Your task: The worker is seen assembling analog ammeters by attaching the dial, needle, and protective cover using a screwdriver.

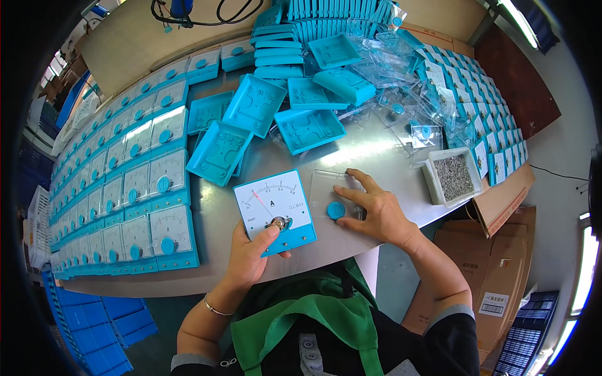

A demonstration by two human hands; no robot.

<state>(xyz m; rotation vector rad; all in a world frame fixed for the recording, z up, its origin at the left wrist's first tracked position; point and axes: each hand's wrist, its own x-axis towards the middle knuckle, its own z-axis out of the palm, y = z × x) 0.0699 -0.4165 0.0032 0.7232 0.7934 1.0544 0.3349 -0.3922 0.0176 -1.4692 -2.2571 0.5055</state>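
Observation:
My left hand [251, 250] grips a panel meter [274, 203] with a white dial, a thin red needle and a blue base. The thumb presses near the metal part at the bottom of the dial, and fingertips show under the lower edge. Just right of it, a clear plastic cover [323, 188] with a round blue knob [336, 210] lies on the metal table [370, 163]. My right hand [382, 213] has its fingers spread over that cover's right side, fingertips touching it at the top edge and by the knob. The meter has no clear cover over its dial.
Rows of covered meters [135, 188] fill the left side. Empty blue cases [254, 105] and a heap of clear covers [401, 94] lie at the back. On the right stand a white tub [433, 175] of small metal parts, more uncovered meters [489, 113] and cardboard boxes [476, 263].

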